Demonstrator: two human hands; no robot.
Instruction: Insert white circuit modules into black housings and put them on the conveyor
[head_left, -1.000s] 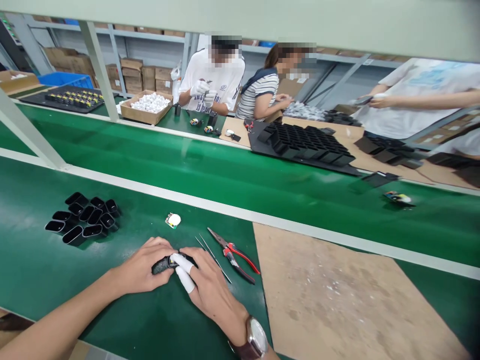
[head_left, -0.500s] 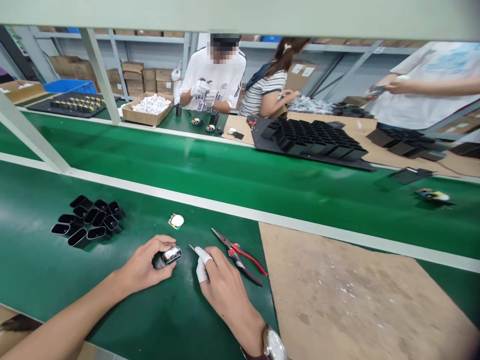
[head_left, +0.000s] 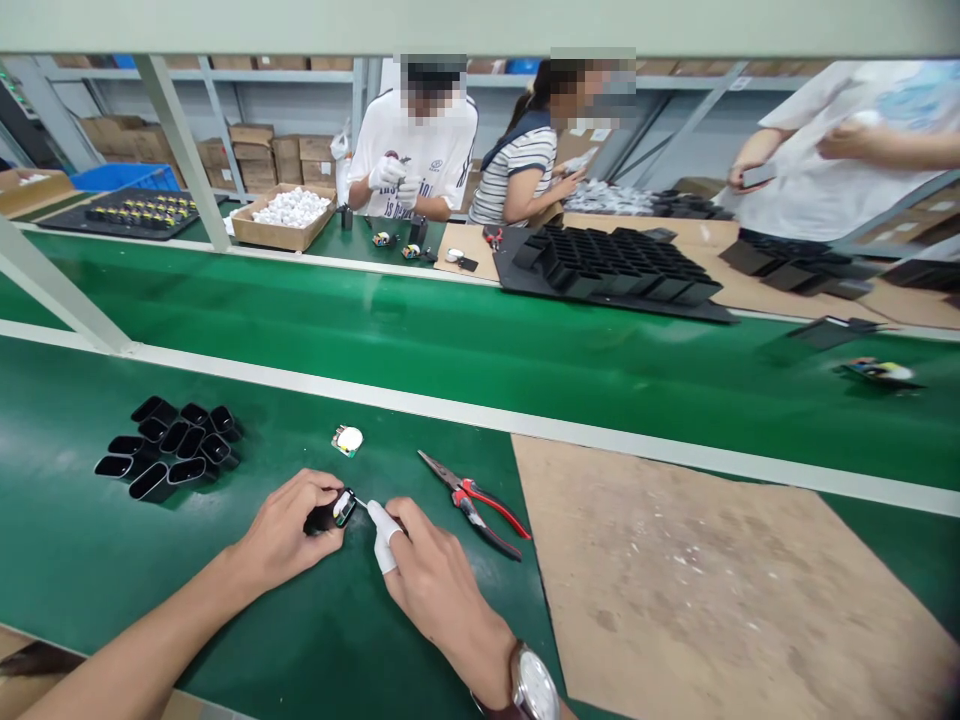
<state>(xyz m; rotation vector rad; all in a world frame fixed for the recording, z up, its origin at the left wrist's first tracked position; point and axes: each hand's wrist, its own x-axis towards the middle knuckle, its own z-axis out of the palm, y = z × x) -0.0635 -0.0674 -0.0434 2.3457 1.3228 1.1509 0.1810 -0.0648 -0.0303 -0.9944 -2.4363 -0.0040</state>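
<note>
My left hand (head_left: 289, 520) grips a small black housing (head_left: 345, 507), its open end turned toward my right hand. A white part and some circuitry show inside it. My right hand (head_left: 427, 560), with white finger cots on two digits, pinches a thin pointed metal tool (head_left: 361, 502); most of it is hidden by the fingers. The tool's tip is at the rim of the housing. Beyond my hands lies a small circuit board with a round white part (head_left: 348, 440). Red-and-black long-nose pliers (head_left: 474, 500) rest to the right of my right hand.
Several empty black housings (head_left: 174, 445) stand grouped at left. A cardboard sheet (head_left: 675, 570) covers the bench at right. Past a white rail runs a green conveyor (head_left: 375, 335), carrying a circuit assembly (head_left: 881, 373) at right. Three co-workers stand or sit beyond it; a slanted post (head_left: 60, 275) rises at left.
My right hand has moved left, bringing the pointed tool up to the housing. The housing has tilted in my left hand. The co-worker in stripes has turned and lifted a pale item.
</note>
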